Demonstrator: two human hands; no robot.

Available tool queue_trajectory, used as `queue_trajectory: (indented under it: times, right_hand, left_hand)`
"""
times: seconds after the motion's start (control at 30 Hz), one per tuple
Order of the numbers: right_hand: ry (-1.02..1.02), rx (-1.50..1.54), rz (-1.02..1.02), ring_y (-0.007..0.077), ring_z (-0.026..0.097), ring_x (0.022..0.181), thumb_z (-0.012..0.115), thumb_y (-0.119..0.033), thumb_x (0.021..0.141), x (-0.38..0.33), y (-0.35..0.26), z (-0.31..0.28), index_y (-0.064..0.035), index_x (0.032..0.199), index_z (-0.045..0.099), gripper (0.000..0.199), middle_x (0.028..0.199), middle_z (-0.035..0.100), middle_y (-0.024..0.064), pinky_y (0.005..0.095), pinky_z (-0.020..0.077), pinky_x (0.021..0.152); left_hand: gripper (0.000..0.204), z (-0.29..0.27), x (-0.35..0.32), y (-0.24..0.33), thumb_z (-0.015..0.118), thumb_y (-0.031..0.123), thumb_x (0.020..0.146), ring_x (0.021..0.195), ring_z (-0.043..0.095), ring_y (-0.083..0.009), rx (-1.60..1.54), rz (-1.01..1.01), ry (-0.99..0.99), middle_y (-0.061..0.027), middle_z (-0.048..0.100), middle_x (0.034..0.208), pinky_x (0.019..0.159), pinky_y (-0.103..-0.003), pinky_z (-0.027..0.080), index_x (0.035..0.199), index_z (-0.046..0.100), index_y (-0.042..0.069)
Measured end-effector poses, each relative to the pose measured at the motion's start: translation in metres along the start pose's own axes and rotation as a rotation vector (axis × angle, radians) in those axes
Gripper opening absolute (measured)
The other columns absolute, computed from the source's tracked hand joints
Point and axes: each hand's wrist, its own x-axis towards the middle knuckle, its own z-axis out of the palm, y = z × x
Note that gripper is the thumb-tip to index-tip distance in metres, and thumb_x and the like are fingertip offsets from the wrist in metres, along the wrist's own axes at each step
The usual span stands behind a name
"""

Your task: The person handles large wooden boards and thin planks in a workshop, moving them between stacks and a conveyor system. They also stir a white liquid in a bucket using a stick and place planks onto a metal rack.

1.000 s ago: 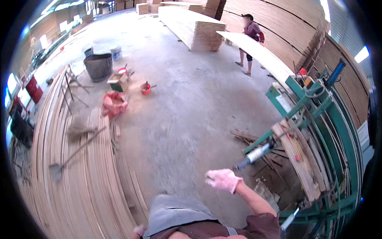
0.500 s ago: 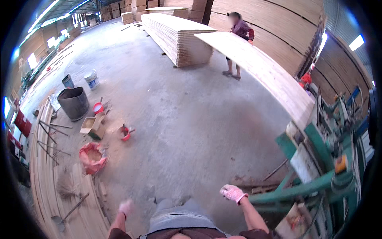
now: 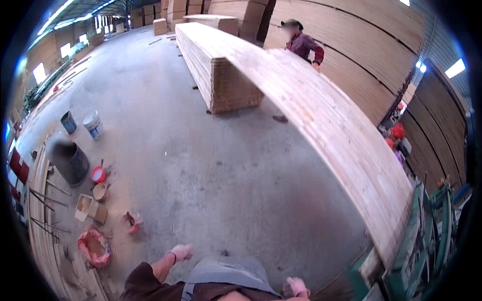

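My left hand (image 3: 182, 252), in a pale pink glove, is in front of my body at the lower middle, fingers curled loosely with nothing in them. My right hand (image 3: 296, 287), gloved alike, hangs low by my right side; its fingers are blurred. Neither hand touches anything I can see. A long, pale wooden panel (image 3: 326, 120) slopes from a stack of panels (image 3: 236, 88) down to a green machine (image 3: 406, 256) on the right. Beyond the panel's far edge stands a co-worker (image 3: 304, 45) in a dark red jacket, one hand at the panel.
On the left floor stand a dark metal drum (image 3: 73, 163), a white bucket (image 3: 93, 124), a grey bucket (image 3: 69, 122), a cardboard box (image 3: 86, 206), a red pail (image 3: 132, 222) and a pink sack (image 3: 94, 247). Boards (image 3: 42, 241) lie along the left. Tall panel stacks (image 3: 361, 45) rise behind the co-worker.
The panel now reaches over the stack and lies nearer to me. My left hand has swung forward and inward; my right hand has dropped back. The view has shifted toward the right.
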Motion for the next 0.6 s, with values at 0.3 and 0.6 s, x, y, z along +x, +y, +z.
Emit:
queue_trajectory:
  times: [0.3,0.6]
  right_hand:
    - [0.428,1.341,-0.652,0.0249,0.064,0.070,0.070,-0.061,0.096,0.044,-0.191,-0.271,-0.0103,0.096,0.059,0.052,0.087,0.066,0.0074,0.0458,0.0569,0.064]
    - [1.116,0.837,-0.528,0.0281,0.060,0.093,0.069,-0.052,0.096,0.131,-0.354,-0.355,-0.0075,0.119,0.053,0.053,0.110,0.063,0.0119,0.0455,0.0529,0.082]
  left_hand:
    - [0.054,-0.263,0.340,0.521,0.060,0.042,0.107,0.111,0.067,-0.0215,-0.780,0.309,-0.401,-0.0112,0.070,0.135,0.097,-0.036,0.055,0.150,0.059,0.009]
    - [0.087,-0.287,0.552,0.743,0.068,0.069,0.095,0.117,0.069,-0.0324,-1.125,0.235,-0.637,-0.0194,0.068,0.137,0.101,-0.051,0.055,0.147,0.057,0.000]
